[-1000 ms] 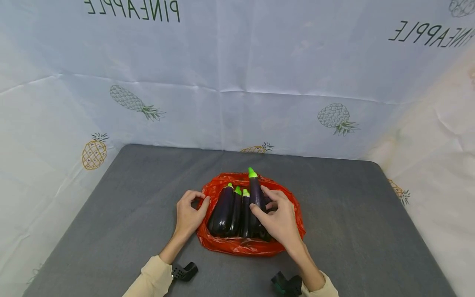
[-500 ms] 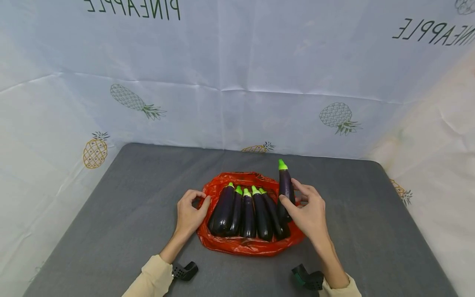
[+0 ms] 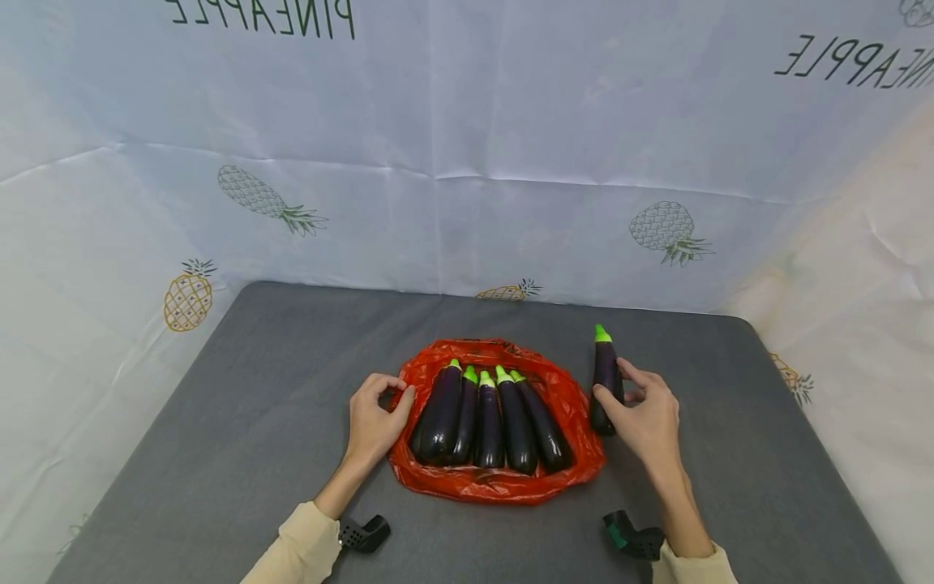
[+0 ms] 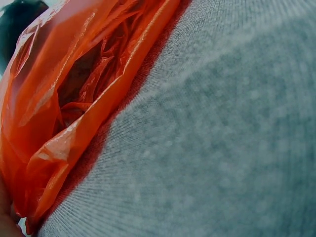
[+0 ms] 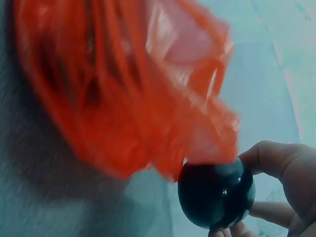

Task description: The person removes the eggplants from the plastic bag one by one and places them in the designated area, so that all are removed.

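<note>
A red plastic bag (image 3: 481, 491), its mouth spread wide, lies mid-table with several dark purple eggplants (image 3: 516, 430) side by side inside. At its left rim, my left hand (image 3: 372, 418) pinches the plastic between thumb and fingers; the left wrist view shows the gathered bag edge (image 4: 49, 170) by the fingers. My right hand (image 3: 648, 414) grips one eggplant (image 3: 606, 377) just right of the bag, its green stem end pointing away from me. From the right wrist, the rounded end of that eggplant (image 5: 217, 195) shows beside the bag (image 5: 113, 108).
The grey tabletop (image 3: 292, 365) extends around the bag on all sides. A white cloth with pineapple prints (image 3: 511, 122) hangs behind it. Black wrist devices sit at the left wrist (image 3: 363, 534) and the right wrist (image 3: 633, 537).
My right hand has lifted an eggplant out of the bag and carried it right, past the rim. More eggplants inside show now. My left hand has stayed at the left rim.
</note>
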`<act>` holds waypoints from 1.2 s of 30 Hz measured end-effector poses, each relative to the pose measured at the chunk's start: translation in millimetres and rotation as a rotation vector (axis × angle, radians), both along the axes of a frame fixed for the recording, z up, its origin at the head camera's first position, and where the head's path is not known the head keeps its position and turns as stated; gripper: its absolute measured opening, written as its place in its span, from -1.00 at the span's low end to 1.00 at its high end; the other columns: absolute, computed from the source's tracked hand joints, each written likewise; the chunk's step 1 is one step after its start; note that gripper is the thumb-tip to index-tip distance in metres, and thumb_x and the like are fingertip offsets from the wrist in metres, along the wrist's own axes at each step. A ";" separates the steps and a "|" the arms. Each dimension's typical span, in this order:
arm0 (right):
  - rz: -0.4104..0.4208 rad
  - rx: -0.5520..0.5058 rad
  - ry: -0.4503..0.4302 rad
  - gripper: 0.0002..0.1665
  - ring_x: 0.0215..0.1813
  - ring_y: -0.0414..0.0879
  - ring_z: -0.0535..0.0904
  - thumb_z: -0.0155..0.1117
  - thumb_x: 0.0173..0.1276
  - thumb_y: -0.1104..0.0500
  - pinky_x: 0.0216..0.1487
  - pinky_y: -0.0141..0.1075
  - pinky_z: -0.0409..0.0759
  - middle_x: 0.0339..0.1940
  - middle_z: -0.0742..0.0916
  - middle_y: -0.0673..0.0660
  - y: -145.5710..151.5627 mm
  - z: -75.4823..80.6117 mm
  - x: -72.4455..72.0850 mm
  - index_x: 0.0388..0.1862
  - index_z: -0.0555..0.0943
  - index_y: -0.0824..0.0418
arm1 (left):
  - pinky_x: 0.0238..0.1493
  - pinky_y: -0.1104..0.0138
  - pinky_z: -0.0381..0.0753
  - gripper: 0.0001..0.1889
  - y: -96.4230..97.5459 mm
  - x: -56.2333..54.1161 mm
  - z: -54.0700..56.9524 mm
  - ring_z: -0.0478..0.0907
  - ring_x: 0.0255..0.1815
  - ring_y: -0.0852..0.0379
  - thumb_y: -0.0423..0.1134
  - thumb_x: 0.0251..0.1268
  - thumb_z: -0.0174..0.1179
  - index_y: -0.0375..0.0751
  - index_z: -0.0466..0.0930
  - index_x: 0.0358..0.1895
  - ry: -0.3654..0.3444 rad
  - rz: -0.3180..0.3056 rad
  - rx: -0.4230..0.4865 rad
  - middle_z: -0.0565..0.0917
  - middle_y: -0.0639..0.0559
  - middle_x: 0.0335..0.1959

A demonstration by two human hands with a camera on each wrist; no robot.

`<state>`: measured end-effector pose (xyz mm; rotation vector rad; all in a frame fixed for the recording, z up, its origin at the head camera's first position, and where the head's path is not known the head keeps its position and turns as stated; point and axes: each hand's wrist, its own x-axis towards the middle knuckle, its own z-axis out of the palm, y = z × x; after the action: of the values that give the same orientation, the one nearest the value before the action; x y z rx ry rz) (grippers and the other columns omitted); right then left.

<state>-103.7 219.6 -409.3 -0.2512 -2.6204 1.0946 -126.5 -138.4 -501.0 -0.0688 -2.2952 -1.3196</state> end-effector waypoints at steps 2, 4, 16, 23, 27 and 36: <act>-0.001 0.021 -0.005 -0.37 -0.14 0.19 0.66 0.45 0.28 0.17 -0.32 -0.42 0.45 0.10 0.68 0.37 4.5 -4.2 -0.4 0.33 0.59 0.27 | -0.21 0.41 0.53 -0.90 0.2 -0.3 -0.5 0.60 -0.32 0.09 -0.32 0.17 0.44 -0.14 0.69 -0.39 0.003 -0.003 -0.002 0.70 -0.03 -0.34; -0.004 0.044 -0.001 -0.38 -0.17 0.18 0.66 0.45 0.27 0.17 -0.31 -0.38 0.43 0.10 0.69 0.37 8.3 -8.5 -1.1 0.31 0.60 0.28 | -0.21 0.40 0.53 -0.91 0.3 -0.4 -0.6 0.60 -0.32 0.09 -0.31 0.18 0.44 -0.13 0.69 -0.39 0.004 -0.007 -0.003 0.70 -0.03 -0.34; 0.005 0.094 -0.033 -0.37 -0.21 0.18 0.62 0.43 0.26 0.19 -0.29 -0.26 0.42 0.10 0.67 0.43 23.2 -21.5 -3.9 0.31 0.58 0.36 | -0.21 0.36 0.55 -0.90 1.0 0.4 1.4 0.60 -0.32 0.10 -0.31 0.15 0.46 -0.14 0.70 -0.39 -0.014 0.002 -0.011 0.71 -0.02 -0.33; 0.025 0.107 -0.098 -0.36 -0.28 0.09 0.60 0.40 0.28 0.19 -0.37 -0.34 0.43 0.13 0.65 0.43 27.9 -28.1 -5.2 0.34 0.56 0.35 | -0.21 0.38 0.55 -0.90 1.3 0.4 1.7 0.62 -0.31 0.09 -0.33 0.15 0.46 -0.15 0.70 -0.39 -0.010 0.001 -0.014 0.72 -0.03 -0.32; 0.035 0.107 -0.111 -0.38 -0.33 0.00 0.58 0.39 0.29 0.18 -0.42 -0.36 0.43 0.13 0.65 0.43 29.5 -31.5 -5.9 0.32 0.58 0.34 | -0.22 0.39 0.54 -0.90 1.3 0.9 1.8 0.61 -0.32 0.09 -0.32 0.15 0.46 -0.15 0.70 -0.38 -0.021 -0.003 -0.011 0.71 -0.03 -0.32; 0.046 0.096 -0.117 -0.40 -0.35 -0.04 0.56 0.36 0.31 0.18 -0.45 -0.39 0.43 0.12 0.64 0.44 31.1 -33.2 -6.0 0.32 0.58 0.34 | -0.23 0.38 0.54 -0.90 0.5 0.1 -1.3 0.60 -0.33 0.10 -0.31 0.16 0.46 -0.14 0.70 -0.38 -0.016 -0.002 -0.021 0.70 -0.02 -0.34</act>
<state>-109.7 250.8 -442.5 -0.2426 -2.7867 0.9926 -126.4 -137.9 -502.3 -0.0677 -2.3229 -1.3022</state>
